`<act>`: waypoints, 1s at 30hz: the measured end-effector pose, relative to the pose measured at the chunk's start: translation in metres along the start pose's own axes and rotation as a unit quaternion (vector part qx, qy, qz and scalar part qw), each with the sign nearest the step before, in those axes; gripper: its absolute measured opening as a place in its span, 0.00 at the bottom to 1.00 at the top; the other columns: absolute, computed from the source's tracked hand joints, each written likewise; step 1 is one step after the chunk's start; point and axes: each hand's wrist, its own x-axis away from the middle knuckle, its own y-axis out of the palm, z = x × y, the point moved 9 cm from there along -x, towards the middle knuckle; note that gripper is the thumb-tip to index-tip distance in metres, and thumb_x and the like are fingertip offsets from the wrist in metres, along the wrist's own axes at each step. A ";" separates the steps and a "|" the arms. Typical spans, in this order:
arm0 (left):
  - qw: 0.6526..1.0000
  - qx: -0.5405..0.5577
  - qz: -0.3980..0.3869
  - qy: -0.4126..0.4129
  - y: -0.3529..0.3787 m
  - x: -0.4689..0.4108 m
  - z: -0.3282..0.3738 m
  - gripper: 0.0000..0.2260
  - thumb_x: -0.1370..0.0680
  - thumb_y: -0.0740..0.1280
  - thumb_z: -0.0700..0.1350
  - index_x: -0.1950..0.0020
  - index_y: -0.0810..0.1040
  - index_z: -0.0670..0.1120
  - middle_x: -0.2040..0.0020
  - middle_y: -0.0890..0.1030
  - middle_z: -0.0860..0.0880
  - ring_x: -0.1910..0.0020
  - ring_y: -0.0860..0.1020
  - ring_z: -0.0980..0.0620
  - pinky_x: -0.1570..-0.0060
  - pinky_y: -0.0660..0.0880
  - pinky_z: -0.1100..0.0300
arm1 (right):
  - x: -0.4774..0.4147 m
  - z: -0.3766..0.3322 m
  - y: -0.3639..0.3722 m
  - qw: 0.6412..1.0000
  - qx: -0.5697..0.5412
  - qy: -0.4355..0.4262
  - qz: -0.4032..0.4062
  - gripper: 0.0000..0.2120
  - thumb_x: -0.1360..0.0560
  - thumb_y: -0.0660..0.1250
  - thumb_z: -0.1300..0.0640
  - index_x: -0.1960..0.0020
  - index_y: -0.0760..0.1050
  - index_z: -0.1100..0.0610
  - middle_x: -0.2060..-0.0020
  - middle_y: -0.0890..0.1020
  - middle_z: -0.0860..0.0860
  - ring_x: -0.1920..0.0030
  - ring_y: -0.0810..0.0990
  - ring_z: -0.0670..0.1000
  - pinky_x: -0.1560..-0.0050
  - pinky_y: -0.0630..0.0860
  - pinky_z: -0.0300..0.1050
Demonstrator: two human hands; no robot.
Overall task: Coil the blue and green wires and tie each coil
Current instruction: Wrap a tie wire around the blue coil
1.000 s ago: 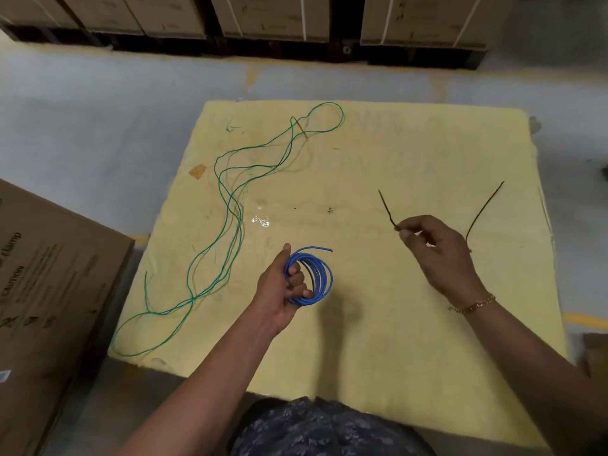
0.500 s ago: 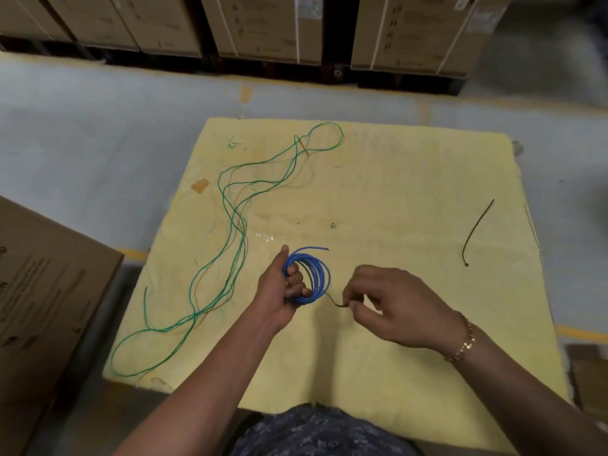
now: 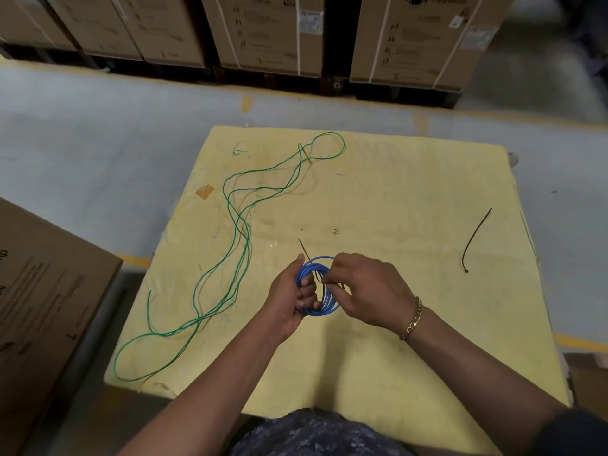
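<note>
My left hand [image 3: 289,297] grips the left side of a small blue wire coil [image 3: 324,306], held upright just above the yellow mat [image 3: 411,199]. At the coil's right side my right hand [image 3: 365,289] pinches a thin dark tie [image 3: 304,250]; the tie passes through the coil, and its free end sticks up to the left. The green wire [image 3: 241,232] lies loose and uncoiled across the mat's left half. A second dark tie [image 3: 475,238] lies by itself near the mat's right edge.
A large cardboard box [image 3: 42,307] stands close on the left of the mat. Strapped cartons [image 3: 269,31] line the far side across a grey floor [image 3: 98,143]. A small piece of brown tape [image 3: 204,191] sticks to the mat.
My right hand carried one dark tie from the right of the mat to the blue coil and pushed it through. The left hand kept its grip on the coil.
</note>
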 end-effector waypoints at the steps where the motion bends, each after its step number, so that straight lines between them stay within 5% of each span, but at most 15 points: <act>1: 1.000 -0.002 -0.001 0.001 0.001 0.001 -0.001 0.25 0.18 0.62 0.58 0.71 0.66 0.46 0.76 0.58 0.50 0.79 0.55 0.52 0.73 0.69 0.58 | 0.000 -0.002 0.000 1.000 0.006 0.002 0.007 0.11 0.22 0.61 0.51 0.47 0.82 0.45 0.54 0.80 0.44 0.53 0.79 0.50 0.67 0.73 0.45; 10: 0.991 0.130 0.005 0.011 -0.010 0.000 0.009 0.23 0.17 0.60 0.55 0.70 0.65 0.47 0.78 0.57 0.51 0.81 0.56 0.53 0.71 0.65 0.59 | 0.036 -0.007 -0.039 0.984 -0.105 0.046 0.137 0.04 0.29 0.63 0.51 0.58 0.77 0.46 0.62 0.76 0.42 0.65 0.71 0.41 0.71 0.73 0.44; 16: 0.991 0.135 0.002 0.019 -0.012 -0.001 0.015 0.23 0.17 0.60 0.55 0.71 0.66 0.47 0.78 0.57 0.52 0.81 0.56 0.53 0.72 0.65 0.59 | 0.047 -0.007 -0.040 0.983 -0.134 0.037 0.124 0.04 0.30 0.64 0.52 0.59 0.77 0.46 0.62 0.75 0.42 0.65 0.70 0.37 0.68 0.72 0.44; 26: 1.000 0.003 -0.010 0.026 0.012 0.009 0.003 0.24 0.17 0.61 0.54 0.72 0.66 0.47 0.76 0.58 0.50 0.78 0.55 0.52 0.70 0.67 0.57 | 0.019 -0.006 -0.008 0.993 0.001 0.007 0.117 0.09 0.25 0.60 0.50 0.55 0.80 0.47 0.59 0.77 0.44 0.58 0.77 0.48 0.75 0.71 0.44; 30: 0.999 -0.029 -0.015 0.027 0.015 0.011 -0.002 0.22 0.19 0.61 0.52 0.72 0.64 0.47 0.75 0.58 0.50 0.78 0.55 0.52 0.70 0.69 0.57 | 0.023 -0.009 -0.004 0.985 0.058 -0.006 0.160 0.03 0.26 0.68 0.55 0.58 0.80 0.51 0.62 0.77 0.46 0.61 0.76 0.51 0.76 0.70 0.45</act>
